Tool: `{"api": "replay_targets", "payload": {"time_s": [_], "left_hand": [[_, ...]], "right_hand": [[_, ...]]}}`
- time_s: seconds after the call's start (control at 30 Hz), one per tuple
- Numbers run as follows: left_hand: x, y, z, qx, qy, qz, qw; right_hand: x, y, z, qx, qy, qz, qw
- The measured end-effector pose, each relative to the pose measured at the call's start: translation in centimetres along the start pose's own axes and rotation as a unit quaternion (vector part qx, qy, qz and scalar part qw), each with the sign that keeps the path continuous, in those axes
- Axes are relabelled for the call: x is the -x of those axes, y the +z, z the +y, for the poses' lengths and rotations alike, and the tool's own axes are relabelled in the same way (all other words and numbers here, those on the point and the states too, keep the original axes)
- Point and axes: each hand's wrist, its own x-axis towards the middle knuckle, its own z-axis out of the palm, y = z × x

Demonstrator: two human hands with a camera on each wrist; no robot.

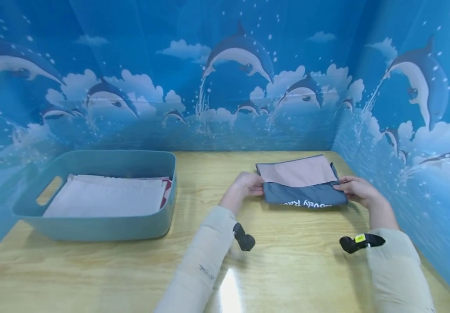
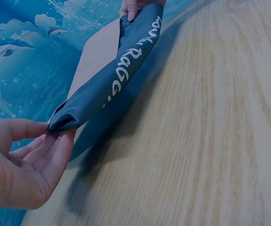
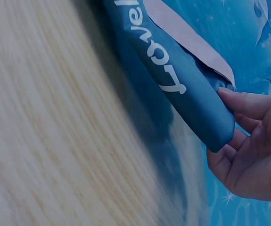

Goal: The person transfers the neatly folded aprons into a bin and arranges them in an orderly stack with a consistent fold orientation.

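A folded piece of dark blue fabric (image 1: 305,194) with white lettering and a pale pink panel (image 1: 299,171) is at the right back of the table. My left hand (image 1: 249,184) pinches its left end between thumb and fingers. At the other end, my right hand (image 1: 359,191) grips the edge, thumb on top and fingers beneath. Both wrist views show the blue fabric (image 2: 121,70) held with its near edge raised off the wood, casting a shadow below. In the right wrist view the rolled end of the fabric (image 3: 206,113) lies between thumb and fingers.
On the left stands a blue-grey plastic basket (image 1: 103,228) with a cut-out handle, holding folded white cloth (image 1: 107,195) and something red at its side. Dolphin-printed walls (image 1: 225,87) close off the back and right of the wooden table (image 1: 131,274).
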Motion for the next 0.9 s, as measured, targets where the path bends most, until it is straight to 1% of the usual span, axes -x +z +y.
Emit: {"api": "replay_targets", "payload": {"time_s": [0.13,0.2,0.27,0.43,0.53,0.77,0.9], "left_hand": [[0.2,-0.8,0.8,-0.002,0.008,-0.002,1.0000],[0.3,-1.3,1.2,-0.006,0.013,-0.004,0.9999],[0.4,-1.9,1.5,-0.008,0.017,-0.006,0.9998],[0.6,-3.0,2.3,-0.004,0.025,-0.007,0.9997],[0.8,-3.6,2.6,-0.015,0.026,-0.007,0.9995],[1.1,-4.9,2.7,-0.035,0.034,-0.003,0.9988],[1.5,-5.7,2.9,-0.041,0.031,-0.004,0.9987]], "right_hand": [[-0.1,0.1,-0.8,-0.068,0.010,-0.046,0.997],[-0.1,0.2,-1.3,-0.093,0.012,-0.066,0.993],[-0.3,0.4,-1.8,-0.110,0.014,-0.075,0.991],[-0.6,1.2,-2.7,-0.114,0.012,-0.086,0.990],[-0.8,1.7,-2.8,-0.108,0.009,-0.089,0.990],[-0.7,2.8,-2.7,-0.150,0.013,-0.095,0.984],[-0.6,3.5,-2.9,-0.149,0.015,-0.093,0.984]]}}
